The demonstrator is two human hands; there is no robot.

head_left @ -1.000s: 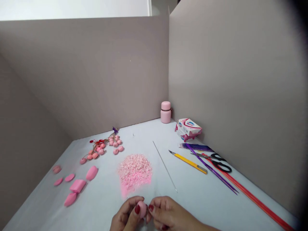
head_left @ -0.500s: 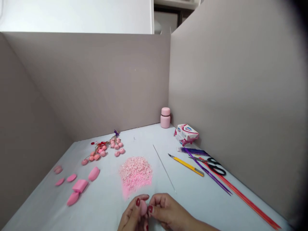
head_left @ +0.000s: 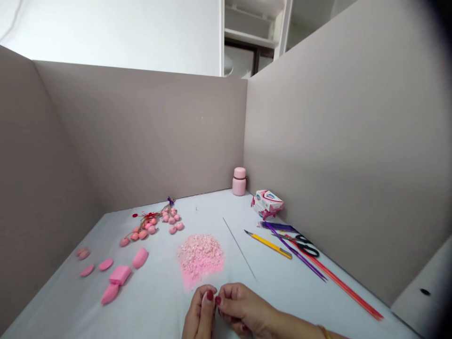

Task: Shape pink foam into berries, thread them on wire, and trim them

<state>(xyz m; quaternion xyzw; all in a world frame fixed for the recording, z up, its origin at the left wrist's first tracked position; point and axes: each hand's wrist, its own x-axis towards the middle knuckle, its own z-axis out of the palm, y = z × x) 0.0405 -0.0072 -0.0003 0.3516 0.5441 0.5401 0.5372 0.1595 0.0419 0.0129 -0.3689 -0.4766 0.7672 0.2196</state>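
Near the front edge of the table, my left hand [head_left: 200, 313] is closed with its thumb pressed against the fingers. Half a second ago a small pink ball showed in it; now the fingers hide the ball. My right hand [head_left: 243, 306] is pinched, thumb against bent fingers, and its tips meet the left fingertips. Whatever the right pinch holds is hidden. Just beyond both hands lies a heap of pink shavings [head_left: 200, 256]. A long thin metal needle [head_left: 240, 249] rests to the right of the heap.
At left are smooth pink pieces [head_left: 120, 275] and bunches of pink balls on stems [head_left: 143, 234]. To the right lie a yellow craft knife [head_left: 268, 244], black scissors [head_left: 308, 248], purple strips [head_left: 300, 256] and red strips [head_left: 346, 285]. Printed boxes [head_left: 269, 201] and a pink flask [head_left: 239, 183] stand by grey partitions.
The view has tilted up and shifted slightly. My left hand has turned so its fingers cover the pink ball. Both hands remain close together at the front.
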